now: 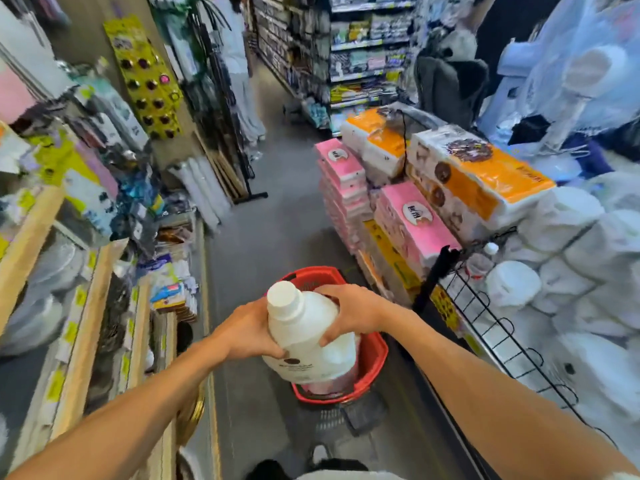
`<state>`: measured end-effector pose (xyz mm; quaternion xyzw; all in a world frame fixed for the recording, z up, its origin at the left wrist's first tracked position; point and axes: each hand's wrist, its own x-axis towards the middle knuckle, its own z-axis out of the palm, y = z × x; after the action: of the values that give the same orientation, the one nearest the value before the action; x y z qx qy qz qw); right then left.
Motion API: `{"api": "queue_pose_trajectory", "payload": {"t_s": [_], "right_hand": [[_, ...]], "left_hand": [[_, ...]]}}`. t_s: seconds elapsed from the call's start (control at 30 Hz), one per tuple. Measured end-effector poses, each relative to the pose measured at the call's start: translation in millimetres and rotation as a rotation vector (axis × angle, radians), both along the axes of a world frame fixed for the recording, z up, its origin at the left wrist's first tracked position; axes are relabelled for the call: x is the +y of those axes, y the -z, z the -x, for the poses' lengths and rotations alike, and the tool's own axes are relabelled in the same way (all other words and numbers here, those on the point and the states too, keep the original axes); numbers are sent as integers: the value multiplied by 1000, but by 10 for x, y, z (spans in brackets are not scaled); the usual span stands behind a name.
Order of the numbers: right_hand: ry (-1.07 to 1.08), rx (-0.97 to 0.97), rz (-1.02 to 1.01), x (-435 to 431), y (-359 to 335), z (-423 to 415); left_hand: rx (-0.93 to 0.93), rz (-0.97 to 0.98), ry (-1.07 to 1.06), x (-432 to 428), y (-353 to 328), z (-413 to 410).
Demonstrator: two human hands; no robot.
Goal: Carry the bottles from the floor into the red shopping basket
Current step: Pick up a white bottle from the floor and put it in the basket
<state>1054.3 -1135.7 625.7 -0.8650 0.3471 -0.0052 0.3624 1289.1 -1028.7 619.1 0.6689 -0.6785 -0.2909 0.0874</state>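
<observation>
1. The left hand (247, 329) is wrapped around the near side of a big white bottle (308, 336), fingers curled under its shoulder, while the right hand (349, 311) clamps the far side with fingers pressed flat on the plastic. Both hands are closed on it.
2. The bottle is held in the air, tilted with its white cap (284, 299) up and toward the camera, directly above the red basket (375, 355) that sits on the grey floor of the shop aisle.
3. This looks like the placing step: the bottle is lifted and lined up over the basket but not yet set down.
4. The next move likely calls for lowering it straight down and easing the grip once the base rests, keeping clear of what is already inside.
5. Something pale, pink and white, shows in the basket under the bottle; what it is cannot be told.
6. At the right, a wire rack (498, 327) holds white wrapped packs, with pink and orange tissue packs (412, 220) stacked beside it.
</observation>
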Motion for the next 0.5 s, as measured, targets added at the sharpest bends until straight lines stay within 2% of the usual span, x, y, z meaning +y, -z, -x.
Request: {"api": "queue_pose_trajectory", "payload": {"t_s": [0.23, 0.5], "right_hand": [[211, -6, -15, -664, 171, -327], [599, 8, -101, -1077, 502, -738]], "left_hand": [[28, -25, 135, -1181, 131, -512], [50, -46, 509, -2512, 295, -977]]}}
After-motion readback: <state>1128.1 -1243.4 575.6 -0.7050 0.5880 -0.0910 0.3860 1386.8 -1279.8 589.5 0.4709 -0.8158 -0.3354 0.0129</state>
